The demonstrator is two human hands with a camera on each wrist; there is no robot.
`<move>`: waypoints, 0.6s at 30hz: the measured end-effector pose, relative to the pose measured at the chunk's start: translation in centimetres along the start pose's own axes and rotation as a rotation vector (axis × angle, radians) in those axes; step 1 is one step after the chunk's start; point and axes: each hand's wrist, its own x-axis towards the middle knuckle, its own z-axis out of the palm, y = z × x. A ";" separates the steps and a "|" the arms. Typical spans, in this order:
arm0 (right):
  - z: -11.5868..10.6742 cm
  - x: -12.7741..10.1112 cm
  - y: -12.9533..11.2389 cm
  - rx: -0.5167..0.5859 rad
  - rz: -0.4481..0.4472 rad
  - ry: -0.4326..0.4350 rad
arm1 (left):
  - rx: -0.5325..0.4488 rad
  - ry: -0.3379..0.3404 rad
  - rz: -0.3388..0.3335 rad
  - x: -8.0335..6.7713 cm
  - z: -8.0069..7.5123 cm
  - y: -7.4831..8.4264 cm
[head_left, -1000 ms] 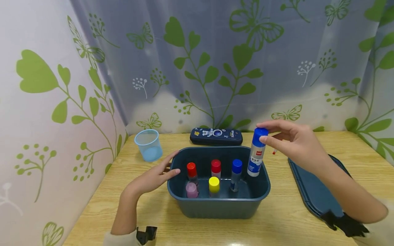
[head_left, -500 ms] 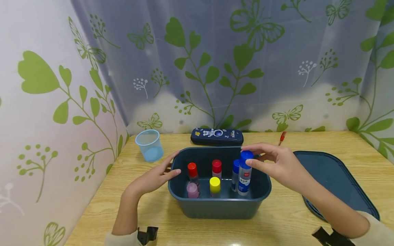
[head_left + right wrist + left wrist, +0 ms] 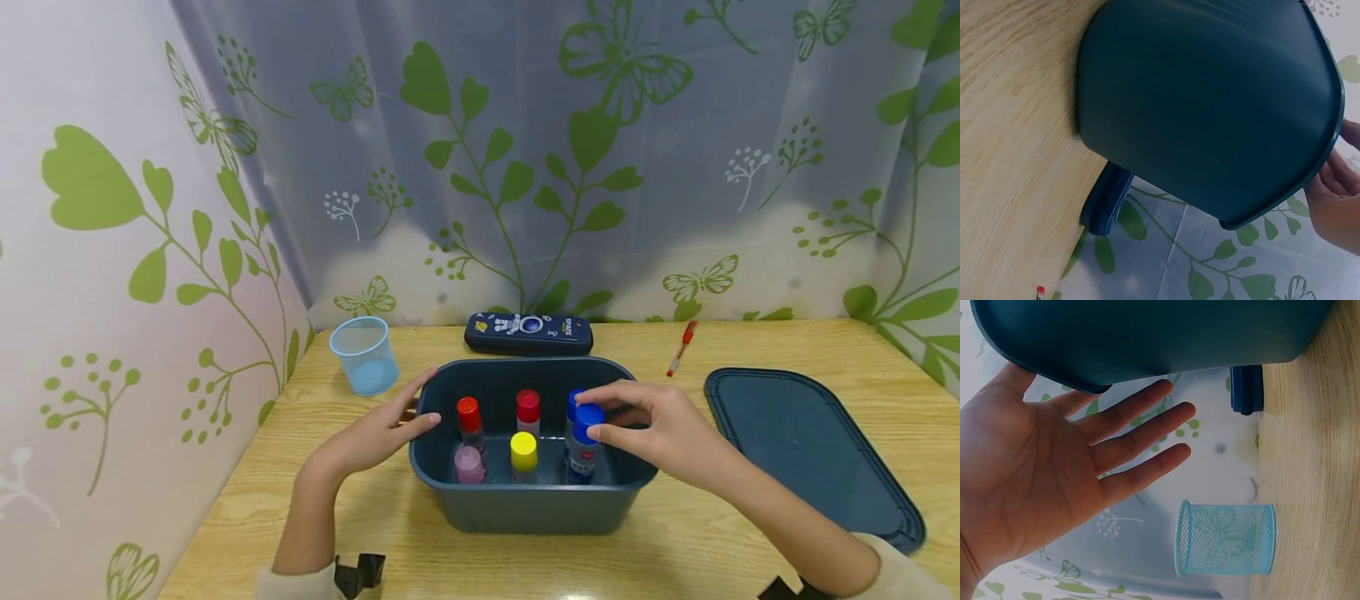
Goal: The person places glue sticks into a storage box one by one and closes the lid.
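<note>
The right hand (image 3: 660, 429) reached over the right rim of the dark teal bin (image 3: 525, 508) and pinched the blue cap of a glue stick (image 3: 583, 443), which stood upright on the bin floor at front right, just in front of a second blue-capped stick (image 3: 573, 398); the left hand (image 3: 375, 432) lay with fingers straight and spread against the bin's left rim, holding nothing. Inside the bin two red-capped sticks (image 3: 468, 415) stood toward the back, a pink-capped one (image 3: 468, 463) and a yellow-capped one (image 3: 522, 451) at the front, all close together, with bare floor showing only along the right wall under the right hand. Outside, the wooden table (image 3: 675, 533) had free surface in front of the bin; the bin's lid (image 3: 802, 442) lay flat to the right, near the table's right edge; a red pen (image 3: 681, 347) lay between lid and back curtain; a dark pencil case (image 3: 528, 332) sat just behind the bin; a pale blue cup (image 3: 363, 354) stood at back left, close to the side wall. The left wrist view showed the open palm (image 3: 1029, 481) beside the bin's outer wall (image 3: 1147, 331) and revealed the cup as a mesh holder (image 3: 1222, 537); the right wrist view showed only the bin's outer wall (image 3: 1210, 106), the pencil case's end (image 3: 1105, 200) and fingertips (image 3: 1335, 187) at the rim, not the glue sticks.
</note>
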 end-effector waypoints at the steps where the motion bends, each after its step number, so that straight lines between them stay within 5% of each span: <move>1: 0.0 0.0 0.1 0.002 0.006 -0.013 | 0.003 0.001 -0.001 0.0 0.0 0.0; 18: 0.2 0.3 1.2 -0.141 -0.007 -0.201 | 0.003 -0.001 0.008 0.0 0.0 0.1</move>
